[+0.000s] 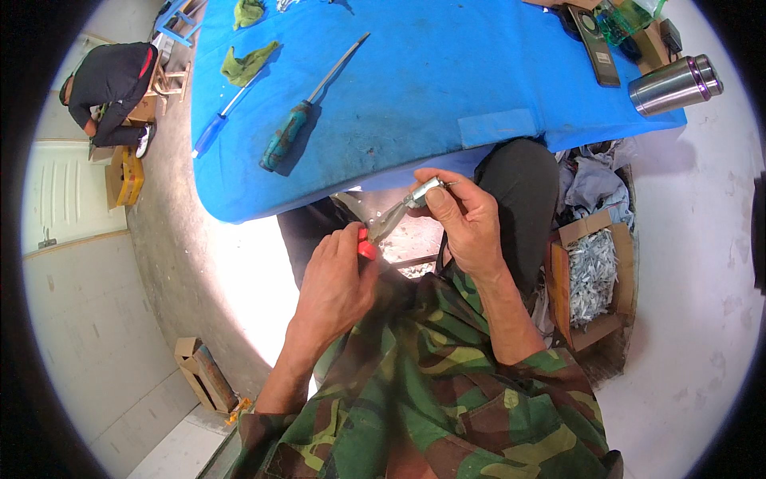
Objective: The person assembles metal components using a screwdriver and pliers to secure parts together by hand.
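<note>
My left hand [339, 271] is closed round the red handles of a pair of pliers [388, 222]. The metal jaws point up and right and meet the near end of a small silver metal cylinder [423, 192]. Between thumb and fingers, my right hand [469, 219] holds that cylinder, and a thin pin-like tip sticks out beside the fingers. Both hands are over my lap, just short of the table's front edge. On the table beyond lie a screwdriver with a teal handle [286, 137] and a slimmer one with a blue handle [210, 134].
A blue cloth covers the table [415, 88]. Green rags [249, 64], a phone [594, 48] and a steel flask [674, 85] rest on it. A cardboard box of silvery metal pieces [592, 275] stands at my right. Another person [112, 84] bends over at far left.
</note>
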`<state>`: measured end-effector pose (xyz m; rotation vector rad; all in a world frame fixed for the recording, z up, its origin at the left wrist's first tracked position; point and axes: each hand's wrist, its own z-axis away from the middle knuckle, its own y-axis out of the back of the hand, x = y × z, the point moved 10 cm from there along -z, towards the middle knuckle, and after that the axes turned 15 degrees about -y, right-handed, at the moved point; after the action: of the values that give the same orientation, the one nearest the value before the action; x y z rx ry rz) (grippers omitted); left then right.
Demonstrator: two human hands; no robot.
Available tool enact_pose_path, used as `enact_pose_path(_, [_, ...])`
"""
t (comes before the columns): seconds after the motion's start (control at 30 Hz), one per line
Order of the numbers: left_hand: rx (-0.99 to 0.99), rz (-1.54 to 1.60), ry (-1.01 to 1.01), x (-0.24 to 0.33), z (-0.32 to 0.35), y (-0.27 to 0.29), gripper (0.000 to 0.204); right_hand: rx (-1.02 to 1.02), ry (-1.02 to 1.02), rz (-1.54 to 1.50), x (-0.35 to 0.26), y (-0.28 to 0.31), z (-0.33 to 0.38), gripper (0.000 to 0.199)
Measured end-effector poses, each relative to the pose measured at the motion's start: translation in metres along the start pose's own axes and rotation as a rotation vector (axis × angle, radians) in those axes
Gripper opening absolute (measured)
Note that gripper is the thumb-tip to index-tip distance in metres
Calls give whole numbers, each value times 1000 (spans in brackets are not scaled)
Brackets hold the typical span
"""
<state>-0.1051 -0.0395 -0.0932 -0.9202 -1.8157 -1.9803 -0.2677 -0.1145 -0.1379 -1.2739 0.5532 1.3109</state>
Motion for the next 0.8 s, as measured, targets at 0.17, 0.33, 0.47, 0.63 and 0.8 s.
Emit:
enact_pose_path(0.17, [-35, -29, -7, 3, -1, -3, 42, -17, -14, 28, 3, 2, -3, 34])
enact_pose_path(0.33, [-49, -18, -5, -1, 1, -9, 40, 20, -17, 36, 8, 0, -2, 26])
enact_pose_path(0.47, [-28, 16, -21, 2, 1, -17, 38, 5, -17, 96, 10, -5, -1, 26])
enact_pose_path(0.63, [-4, -33, 16, 0, 5, -8, 37, 66, -31, -42, 14, 17, -6, 28])
enact_pose_path(0.8, [33, 112, 43, -10, 12, -6, 34, -9, -128, -313, 33, 14, -9, 29])
